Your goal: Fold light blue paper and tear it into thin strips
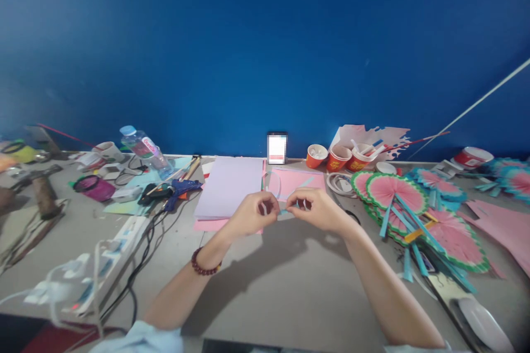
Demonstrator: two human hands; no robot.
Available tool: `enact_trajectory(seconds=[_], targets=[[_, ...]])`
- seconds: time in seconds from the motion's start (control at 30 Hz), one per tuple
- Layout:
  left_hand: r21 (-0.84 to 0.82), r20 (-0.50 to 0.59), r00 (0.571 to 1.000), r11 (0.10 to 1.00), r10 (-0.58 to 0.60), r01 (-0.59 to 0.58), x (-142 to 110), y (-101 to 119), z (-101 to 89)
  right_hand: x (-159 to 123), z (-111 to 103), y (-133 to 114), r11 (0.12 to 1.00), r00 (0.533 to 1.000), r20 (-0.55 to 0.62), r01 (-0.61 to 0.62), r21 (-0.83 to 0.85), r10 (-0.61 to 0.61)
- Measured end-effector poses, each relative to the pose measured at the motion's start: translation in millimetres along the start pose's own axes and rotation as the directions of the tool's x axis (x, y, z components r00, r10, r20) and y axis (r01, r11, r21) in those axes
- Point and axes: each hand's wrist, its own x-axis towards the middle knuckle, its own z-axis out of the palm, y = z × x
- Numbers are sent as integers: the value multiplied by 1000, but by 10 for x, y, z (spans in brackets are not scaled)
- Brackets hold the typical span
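Note:
My left hand [251, 213] and my right hand [315, 207] meet above the grey table [290, 292], both pinched on a thin light-blue paper strip [284, 211] stretched between them. A dark bead bracelet [202, 267] circles my left wrist. Just behind the hands lie a lilac paper stack [229, 185] and a pink sheet [292, 181] with a blue strip on it.
Pink-and-green paper fans [418, 209] with blue sticks lie at the right. Orange cups [337, 158], a phone [277, 148] and tape rolls [340, 182] stand at the back. A glue gun [174, 193], water bottle [144, 149], power strip [120, 248] and cables crowd the left.

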Motion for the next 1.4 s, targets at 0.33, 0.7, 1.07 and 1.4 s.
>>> enact_trajectory(seconds=[0.33, 0.7, 1.07, 1.4], targets=[[47, -8, 1000, 999, 3, -3, -7, -16, -65, -51, -151, -10, 1000, 998, -53, -23, -19, 22], [140, -25, 999, 989, -34, 37, -34, 26, -120, -80, -264, 88, 998, 994, -103, -39, -58, 33], [214, -12, 999, 976, -33, 35, -60, 63, -114, -103, -358, 94, 995, 990, -117, -84, -52, 78], [240, 21, 999, 970, -35, 29, -44, 27, -206, -158, -493, 197, 992, 982, -156, -117, -49, 108]])
